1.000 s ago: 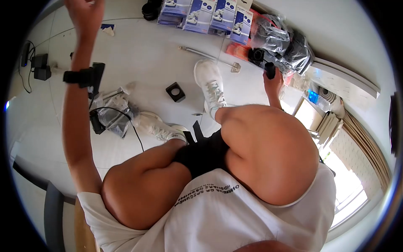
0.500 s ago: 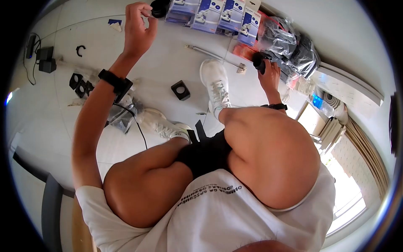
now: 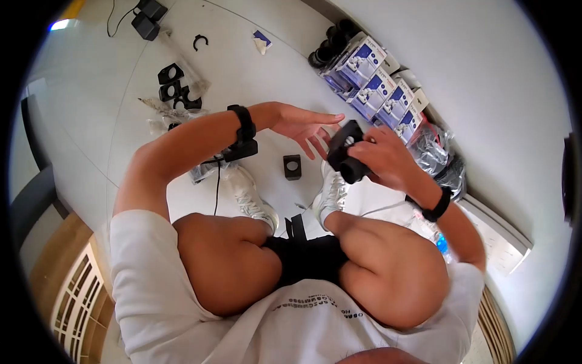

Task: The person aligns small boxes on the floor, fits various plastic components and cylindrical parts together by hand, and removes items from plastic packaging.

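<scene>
My right hand (image 3: 385, 155) grips a black part (image 3: 344, 148) with a squarish, holed piece and a short round barrel; I cannot tell whether these are one piece. Reaching in from the left, my left hand (image 3: 305, 128) is open, its fingers spread close to the black part. Whether its fingertips touch the part is unclear. On the floor below my left hand stands a black square block (image 3: 292, 167) with a round hole, between my white shoes.
Boxes (image 3: 376, 91) with blue printing line the wall, beside black round items (image 3: 332, 43) and plastic-wrapped things (image 3: 436, 155). At left lie more black holed blocks (image 3: 171, 83), a black C-shaped ring (image 3: 200, 42), a torn packet (image 3: 262, 42) and black adapters (image 3: 147, 21).
Both hands have come in toward the middle. My right hand has brought a black part away from the wrapped items by the wall; my left hand has left the black item near the boxes.
</scene>
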Tool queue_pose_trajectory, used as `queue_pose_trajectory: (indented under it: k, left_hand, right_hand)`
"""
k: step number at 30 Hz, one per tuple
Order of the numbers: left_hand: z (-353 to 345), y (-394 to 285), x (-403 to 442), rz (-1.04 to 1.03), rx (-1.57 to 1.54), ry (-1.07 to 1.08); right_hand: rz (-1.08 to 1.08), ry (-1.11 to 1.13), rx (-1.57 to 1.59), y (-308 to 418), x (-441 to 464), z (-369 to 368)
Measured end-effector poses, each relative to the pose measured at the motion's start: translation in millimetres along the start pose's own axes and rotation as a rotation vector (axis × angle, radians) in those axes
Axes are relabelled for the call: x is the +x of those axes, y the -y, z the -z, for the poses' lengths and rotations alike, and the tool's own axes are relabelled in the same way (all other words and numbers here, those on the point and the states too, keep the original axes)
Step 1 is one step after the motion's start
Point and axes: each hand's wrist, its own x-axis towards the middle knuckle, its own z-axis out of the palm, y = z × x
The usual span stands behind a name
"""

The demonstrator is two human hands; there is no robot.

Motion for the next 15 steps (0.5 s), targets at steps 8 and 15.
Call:
queue_pose_trajectory:
  k: [8,15]
  left_hand:
    - [17.4,-38.1,-38.3,-0.393,-0.061,-0.154]
    - [60.8,-22.3,-70.2,-0.222,0.703,-0.823]
  right_hand:
    - [0.258,0.134,0.054,-18.9,99.0,56.8]
    - [-0.386,-0.218,0.229,-72.5,182.0,92.3]
